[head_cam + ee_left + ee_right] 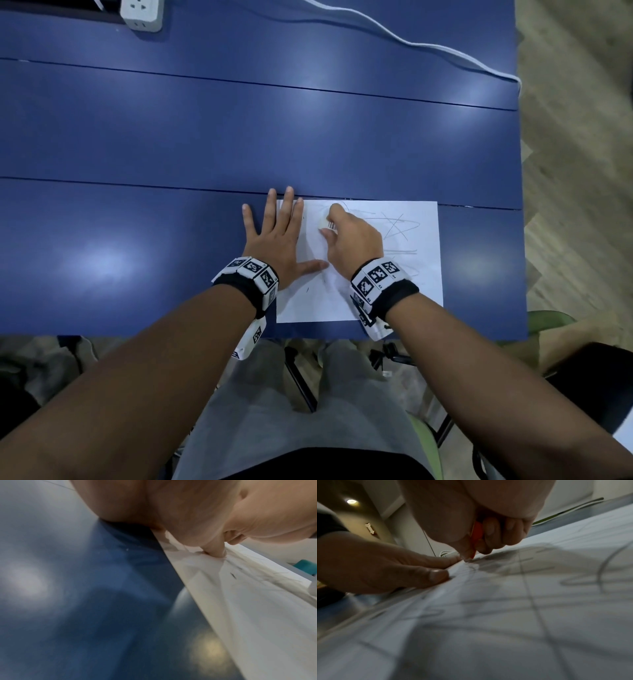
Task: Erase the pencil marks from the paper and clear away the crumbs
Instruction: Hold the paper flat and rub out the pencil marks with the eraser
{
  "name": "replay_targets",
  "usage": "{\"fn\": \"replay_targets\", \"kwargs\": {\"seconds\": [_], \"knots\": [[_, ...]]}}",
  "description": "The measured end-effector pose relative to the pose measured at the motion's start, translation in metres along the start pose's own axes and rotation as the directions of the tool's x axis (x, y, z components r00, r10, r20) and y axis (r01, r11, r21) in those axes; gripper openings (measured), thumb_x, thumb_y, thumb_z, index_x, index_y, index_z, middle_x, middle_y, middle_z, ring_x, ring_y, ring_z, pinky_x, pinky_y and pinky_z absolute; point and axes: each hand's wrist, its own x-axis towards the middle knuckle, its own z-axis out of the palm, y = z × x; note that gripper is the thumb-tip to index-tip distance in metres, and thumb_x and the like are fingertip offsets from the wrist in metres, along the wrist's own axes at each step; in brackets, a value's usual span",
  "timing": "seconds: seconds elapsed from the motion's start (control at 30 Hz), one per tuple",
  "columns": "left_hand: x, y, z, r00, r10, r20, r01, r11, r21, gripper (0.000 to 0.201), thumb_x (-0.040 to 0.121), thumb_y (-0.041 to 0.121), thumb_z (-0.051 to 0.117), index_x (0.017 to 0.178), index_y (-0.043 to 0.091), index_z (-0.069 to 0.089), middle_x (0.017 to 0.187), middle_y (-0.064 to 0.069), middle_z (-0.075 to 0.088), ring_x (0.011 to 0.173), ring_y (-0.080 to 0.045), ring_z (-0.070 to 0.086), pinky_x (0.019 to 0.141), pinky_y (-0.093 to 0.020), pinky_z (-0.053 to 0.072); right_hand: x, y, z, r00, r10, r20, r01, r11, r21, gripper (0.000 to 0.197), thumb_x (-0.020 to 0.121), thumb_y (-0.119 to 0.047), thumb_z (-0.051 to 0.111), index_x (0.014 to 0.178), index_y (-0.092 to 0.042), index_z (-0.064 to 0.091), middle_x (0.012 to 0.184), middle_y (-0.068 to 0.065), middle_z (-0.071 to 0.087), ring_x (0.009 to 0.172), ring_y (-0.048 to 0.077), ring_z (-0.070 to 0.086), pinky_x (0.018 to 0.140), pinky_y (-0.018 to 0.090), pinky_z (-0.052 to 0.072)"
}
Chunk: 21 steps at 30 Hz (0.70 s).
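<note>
My left hand (pixel 274 240) lies flat, fingers spread, on the left edge of the one sheet of paper (pixel 404 291), pinning it so rubbing won't drag it across the table (pixel 137 222). My right hand (pixel 352 240), just beside it, pinches the single eraser (pixel 325 224) and presses it onto the sheet. Several pencil marks (pixel 394 226) remain to its right. Crumbs: too small to count.

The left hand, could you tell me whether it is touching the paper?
Touching. The head view shows the left hand flat across the left edge of the paper, and the right wrist view shows its thumb tip pressed onto the sheet.
</note>
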Motion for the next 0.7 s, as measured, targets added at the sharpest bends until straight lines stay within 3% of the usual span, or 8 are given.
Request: {"fn": "replay_targets", "kwargs": {"seconds": [0.13,0.27,0.43,0.57,0.7], "knots": [[0.000,0.000,0.001,1.000,-0.004,0.009,0.003,1.000,0.008,0.128,0.063,0.097,0.002,0.156,0.014,-0.023,0.161,-0.005,-0.037,0.149,-0.032,-0.033,0.115,-0.070,-0.013,-0.007,-0.006,0.003,0.998,-0.049,0.041,0.050,0.999,-0.012,0.013,0.096,-0.028,0.053,0.100,-0.017,0.046,0.088,0.000,0.065,0.076,0.025,0.060,0.062,0.032,0.045],[0.001,-0.001,0.003,1.000,-0.004,-0.002,0.004,1.000,0.004,0.125,0.072,0.098,0.017,0.156,0.014,-0.023,0.160,-0.004,-0.039,0.148,-0.031,-0.035,0.115,-0.071,-0.012,0.007,0.002,-0.006,1.000,0.013,-0.001,-0.013,1.000,-0.014,0.014,0.096,-0.028,0.054,0.103,-0.017,0.047,0.090,0.000,0.065,0.080,0.026,0.061,0.062,0.031,0.041],[0.001,-0.001,0.004,1.000,0.001,-0.008,-0.001,1.000,0.010,0.126,0.068,0.098,0.008,0.156,0.014,-0.024,0.161,-0.005,-0.038,0.148,-0.032,-0.033,0.114,-0.071,-0.012,-0.004,-0.004,0.000,0.997,-0.048,0.055,0.050,0.998,-0.028,0.013,0.097,-0.029,0.052,0.101,-0.018,0.046,0.091,-0.001,0.066,0.078,0.024,0.061,0.063,0.032,0.046],[0.002,-0.001,0.004,1.000,0.000,-0.005,0.000,1.000,0.003,0.125,0.072,0.098,0.016,0.155,0.014,-0.025,0.160,-0.004,-0.039,0.147,-0.031,-0.035,0.114,-0.071,-0.013,0.006,0.001,-0.004,1.000,0.009,0.007,-0.009,1.000,-0.013,0.015,0.096,-0.029,0.054,0.103,-0.018,0.047,0.094,-0.001,0.067,0.082,0.026,0.061,0.063,0.032,0.044],[0.000,-0.001,0.002,1.000,0.000,0.002,0.000,1.000,0.006,0.127,0.064,0.098,0.003,0.155,0.014,-0.025,0.161,-0.005,-0.038,0.148,-0.032,-0.034,0.114,-0.071,-0.013,-0.004,-0.009,0.003,0.999,-0.034,0.021,0.034,0.999,0.003,0.015,0.096,-0.028,0.054,0.101,-0.017,0.047,0.085,-0.001,0.065,0.074,0.023,0.060,0.062,0.031,0.045]]}}
